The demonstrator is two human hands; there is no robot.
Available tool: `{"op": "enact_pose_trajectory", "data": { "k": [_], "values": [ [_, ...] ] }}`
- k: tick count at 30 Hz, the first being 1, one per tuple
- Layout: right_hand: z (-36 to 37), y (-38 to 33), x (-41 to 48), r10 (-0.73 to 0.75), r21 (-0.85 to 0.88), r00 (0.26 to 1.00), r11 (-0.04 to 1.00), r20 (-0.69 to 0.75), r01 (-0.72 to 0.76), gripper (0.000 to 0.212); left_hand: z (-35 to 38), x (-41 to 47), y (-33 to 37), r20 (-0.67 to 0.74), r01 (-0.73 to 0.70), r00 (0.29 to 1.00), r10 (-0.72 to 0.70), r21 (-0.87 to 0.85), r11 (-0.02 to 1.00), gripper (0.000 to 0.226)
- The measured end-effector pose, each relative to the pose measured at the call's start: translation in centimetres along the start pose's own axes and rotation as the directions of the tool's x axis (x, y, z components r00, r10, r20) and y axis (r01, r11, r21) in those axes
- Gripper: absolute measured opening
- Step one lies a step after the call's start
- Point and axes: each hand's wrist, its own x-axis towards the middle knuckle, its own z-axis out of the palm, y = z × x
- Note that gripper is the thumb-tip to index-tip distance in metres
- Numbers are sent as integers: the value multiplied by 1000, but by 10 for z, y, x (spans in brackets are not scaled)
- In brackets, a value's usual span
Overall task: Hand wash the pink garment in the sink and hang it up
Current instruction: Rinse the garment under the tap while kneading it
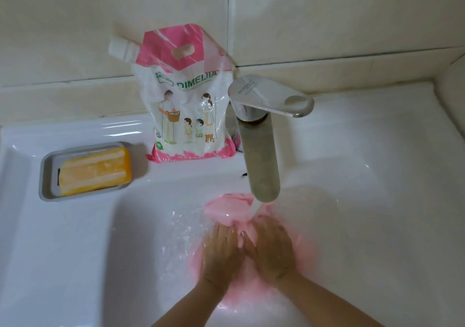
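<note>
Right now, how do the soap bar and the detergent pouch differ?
The soap bar is a yellow-orange block; the detergent pouch is printed white and pink. The soap bar lies flat in a grey dish; the detergent pouch stands upright. The detergent pouch is far larger than the soap bar. Both sit on the sink ledge left of the tap.

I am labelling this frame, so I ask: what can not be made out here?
Head view, pink garment: mostly under both hands, blurred; its type is unclear.
Head view, left hand and right hand: motion-blurred; finger grip unclear.
Head view, detergent pouch: small print too small to read.
</note>
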Motion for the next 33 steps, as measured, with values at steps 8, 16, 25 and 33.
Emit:
{"op": "enact_pose_trajectory", "data": {
  "k": [8,16,25,33],
  "values": [
    [-16,-14,28,258,106,962,958,88,-267,41,-35,23,9,174,111,981,-89,-126,986,45],
    [-85,6,-1,247,727,904,537,350,-428,23,-94,5,12,187,375,898,-399,-800,468,31],
    [-76,13,-21,89,5,947,995,309,-95,62,-51,-7,-7,298,-98,951,84,32,995,109],
    [-43,5,-28,-104,99,875,993,473,64,77,-37,-36,0,214,-15,976,27,-55,998,82]
  ]
}}
